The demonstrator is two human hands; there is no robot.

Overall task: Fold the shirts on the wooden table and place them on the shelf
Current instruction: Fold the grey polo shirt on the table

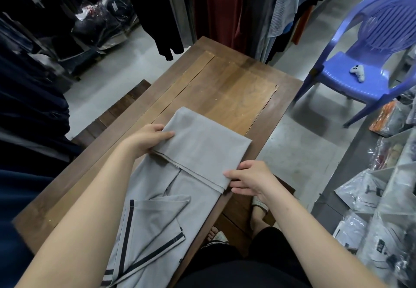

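- The grey shirt (202, 143) lies on the wooden tabletop (236, 89), right in front of you.
- Its long side runs from your tummy away from you, leaning a little to the right.
- The far end is folded back over the middle. The hem of that flap runs across the shirt, from one of your hands to the other.
- Your left hand (148, 138) holds the left edge of the flap. The thumb lies on top of the cloth, and the other fingers are curled at the edge. I cannot see how far they go under it.
- Your right hand (252, 179) holds the right corner of the hem, close to the tabletop's right edge. Its fingers (238, 189) are bent and seem to pinch the corner.
- The sleeves with the dark stripes are tucked in on the part near you, and that part is not yet folded.
- I think you are in the middle of folding this shirt. The flap sits between your hands, so both are just as near, and the next pull would likely come toward you along the long side.
- The grey shelf (392, 168) with bagged clothes stands to your right, so your right hand is the nearer one for that trip.
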